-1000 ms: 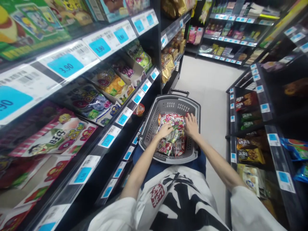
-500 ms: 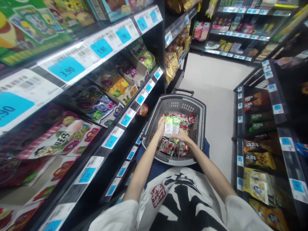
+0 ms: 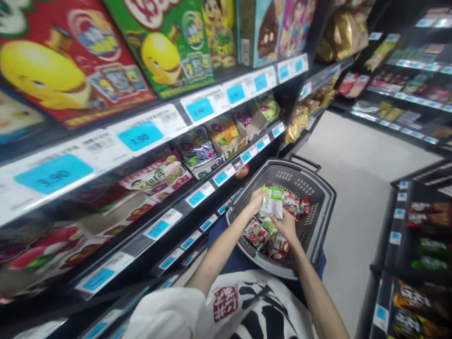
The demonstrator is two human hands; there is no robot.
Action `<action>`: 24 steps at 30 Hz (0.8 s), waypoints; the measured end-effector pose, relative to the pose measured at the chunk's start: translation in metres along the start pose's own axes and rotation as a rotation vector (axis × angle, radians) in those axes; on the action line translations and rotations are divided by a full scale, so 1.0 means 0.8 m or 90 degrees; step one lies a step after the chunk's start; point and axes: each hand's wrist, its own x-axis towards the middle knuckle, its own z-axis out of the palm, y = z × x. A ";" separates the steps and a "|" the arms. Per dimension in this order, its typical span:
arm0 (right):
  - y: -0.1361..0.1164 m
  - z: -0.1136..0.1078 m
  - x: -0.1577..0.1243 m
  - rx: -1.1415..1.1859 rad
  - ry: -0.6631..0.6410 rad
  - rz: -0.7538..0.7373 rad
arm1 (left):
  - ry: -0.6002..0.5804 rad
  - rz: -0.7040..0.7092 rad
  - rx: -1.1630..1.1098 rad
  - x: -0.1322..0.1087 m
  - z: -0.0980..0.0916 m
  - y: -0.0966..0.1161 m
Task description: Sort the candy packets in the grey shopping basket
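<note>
A green and white candy packet (image 3: 272,202) is held between my two hands, its printed back facing up. My left hand (image 3: 259,201) grips its left edge, and my right hand (image 3: 285,226) has hold of its lower right corner. Below them is a grey plastic shopping basket (image 3: 326,202) with perforated walls, resting over my lap. Several small snack packets lie in it: a red and white packet (image 3: 254,233) at the near left, another red one (image 3: 305,205) toward the right wall. Part of the pile is hidden under my hands.
To my left, a shelf (image 3: 201,110) carries boxes with blue price tags. Open cartons of candy bags (image 3: 199,150) stand on the tier below. Bagged snacks fill a low rack (image 3: 423,245) at the right. A pale floor (image 3: 353,155) runs between them.
My view has turned to the left and up, so the basket and my hands appear lower and further right. Both hands still hold the green and white packet over the basket.
</note>
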 end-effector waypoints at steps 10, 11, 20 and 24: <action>-0.018 -0.001 -0.003 -0.036 0.121 0.015 | -0.001 -0.074 0.110 0.001 -0.001 -0.007; -0.019 -0.002 -0.003 -0.037 0.143 0.024 | -0.023 -0.087 0.118 -0.001 0.001 -0.008; -0.010 0.002 -0.005 -0.040 0.219 0.009 | -0.108 -0.112 0.111 -0.010 0.009 0.005; -0.002 0.003 -0.005 -0.024 0.190 -0.060 | -0.194 -0.177 0.052 -0.015 0.009 0.007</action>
